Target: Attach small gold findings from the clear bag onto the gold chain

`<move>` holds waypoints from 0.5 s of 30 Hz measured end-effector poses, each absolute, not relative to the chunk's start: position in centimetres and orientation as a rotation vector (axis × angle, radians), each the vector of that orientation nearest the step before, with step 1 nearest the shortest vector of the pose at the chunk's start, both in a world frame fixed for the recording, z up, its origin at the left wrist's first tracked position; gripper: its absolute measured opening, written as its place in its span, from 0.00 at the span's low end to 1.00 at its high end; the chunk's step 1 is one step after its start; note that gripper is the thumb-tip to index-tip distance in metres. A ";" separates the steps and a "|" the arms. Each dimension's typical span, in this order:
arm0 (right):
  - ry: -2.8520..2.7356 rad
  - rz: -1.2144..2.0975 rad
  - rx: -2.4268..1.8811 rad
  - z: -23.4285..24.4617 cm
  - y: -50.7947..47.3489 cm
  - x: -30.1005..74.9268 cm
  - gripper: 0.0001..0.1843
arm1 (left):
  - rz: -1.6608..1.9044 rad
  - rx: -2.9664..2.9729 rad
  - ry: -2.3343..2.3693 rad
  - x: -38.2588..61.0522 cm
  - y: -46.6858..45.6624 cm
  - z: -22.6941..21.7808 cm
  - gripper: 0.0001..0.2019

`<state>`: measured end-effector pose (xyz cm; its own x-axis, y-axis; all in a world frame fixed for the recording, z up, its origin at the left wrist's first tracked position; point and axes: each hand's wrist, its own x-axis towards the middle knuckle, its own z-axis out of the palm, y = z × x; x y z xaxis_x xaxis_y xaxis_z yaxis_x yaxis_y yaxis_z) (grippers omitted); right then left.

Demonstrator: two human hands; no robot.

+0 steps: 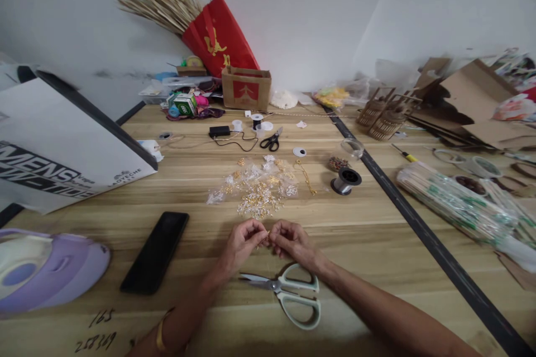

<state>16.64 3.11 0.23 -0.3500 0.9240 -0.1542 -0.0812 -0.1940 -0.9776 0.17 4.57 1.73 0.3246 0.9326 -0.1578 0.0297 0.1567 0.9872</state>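
My left hand (247,239) and my right hand (290,239) meet low over the table, fingertips pinched together. Between them is a small gold-coloured piece (268,234), too small to make out fully; both hands grip it. Just beyond my fingers lies a loose heap of small gold and clear beads or findings (258,201), with clear plastic bags (251,174) behind it. A gold chain (308,177) is stretched out right of the heap. Below my right hand, scissors with pale handles (285,285) lie slightly apart at the blades.
A black phone (154,252) and a purple-white device (71,268) lie left. Spool of wire (346,181), bead jar (338,163) and wrapped sticks (452,201) are right. Behind stand black scissors (272,140), a paper bag (246,89) and a white box (62,145).
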 end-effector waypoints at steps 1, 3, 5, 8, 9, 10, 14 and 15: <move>-1.282 1.658 -1.067 0.2 3.1 16.7 0.22 | 0.843 1.259 1.031 0.2 4.5 1.7 0.10; -1.282 1.667 -1.064 0.1 3.1 16.7 0.22 | 0.843 1.318 1.031 0.2 4.3 1.6 0.10; -1.295 1.659 -1.054 0.1 3.2 16.8 0.22 | 0.851 1.384 1.043 0.3 4.2 1.3 0.09; -1.328 1.645 -1.042 0.2 3.2 16.8 0.22 | 0.848 1.460 1.057 0.4 4.0 1.0 0.09; -1.334 1.650 -1.043 0.2 3.2 16.8 0.22 | 0.840 1.475 1.060 0.4 4.0 0.9 0.09; -1.335 1.657 -1.043 0.2 3.2 16.8 0.22 | 0.833 1.486 1.063 0.4 4.0 0.9 0.08; -1.316 1.669 -1.040 0.0 3.1 16.7 0.23 | 0.825 1.517 1.078 0.3 4.1 0.9 0.08; -1.312 1.669 -1.041 0.0 3.1 16.7 0.23 | 0.825 1.524 1.081 0.3 4.1 1.0 0.08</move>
<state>16.73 3.09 0.00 -0.3806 0.9136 -0.1428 -0.0770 -0.1852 -0.9797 0.32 4.08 0.96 0.3553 0.9342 -0.0332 0.2142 -0.0468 0.9757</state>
